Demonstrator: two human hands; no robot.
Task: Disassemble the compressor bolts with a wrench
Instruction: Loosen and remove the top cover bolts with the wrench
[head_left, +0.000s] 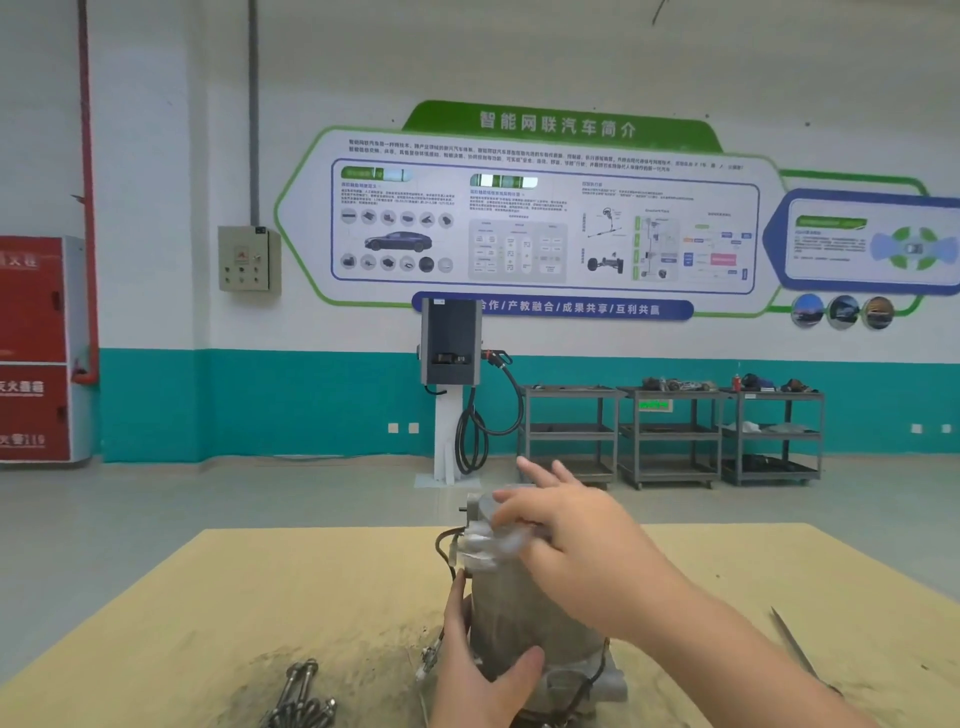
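A grey metal compressor (511, 597) stands upright on the tan table (260, 597), with a thin wire (445, 545) running down its left side. My left hand (478, 670) grips the lower body, thumb across the front and fingers round the left side. My right hand (566, 530) rests on the compressor's top end with the fingers spread; the top is blurred and what lies under the palm is hidden. Several long bolts (304, 696) lie loose on the table at the lower left. A thin metal tool (795, 644) lies on the table at the right.
Beyond the table is bare floor. A charging post (451, 384) with a cable stands at the far wall, and three grey shelf carts (670, 431) with parts on them stand to its right. A red cabinet (31, 348) is at the far left.
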